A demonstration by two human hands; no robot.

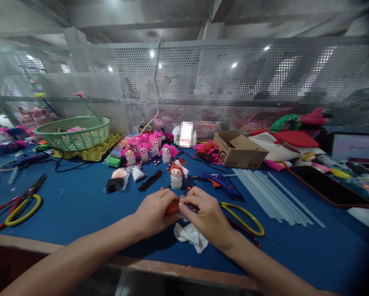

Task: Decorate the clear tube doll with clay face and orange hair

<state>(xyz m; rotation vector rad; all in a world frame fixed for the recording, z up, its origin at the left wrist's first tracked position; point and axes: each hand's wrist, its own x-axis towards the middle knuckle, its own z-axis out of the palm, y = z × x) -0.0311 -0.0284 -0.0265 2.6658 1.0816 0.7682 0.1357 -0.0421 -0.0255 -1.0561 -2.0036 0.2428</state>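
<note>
Close to the table's front edge, my left hand (153,211) is closed around a small orange-red lump in a clear plastic bag (172,208). The fingers of my right hand (207,211) pinch the bag's clear end. What the lump is made of cannot be told. Just beyond my fingers stands a small doll (176,177) with orange hair, a white bow and a ribbed white body. A crumpled white tissue (192,237) lies below my right hand. Yellow-and-red-handled scissors (246,218) are partly hidden behind that hand.
Pink-haired dolls (144,151) stand behind, near small clay bags (118,179) and dark yarn (150,180). A blue glue gun (220,182), glue sticks (273,197), a cardboard box (241,152) and a phone (329,187) lie right. Left are other scissors (21,205) and a green basket (75,135).
</note>
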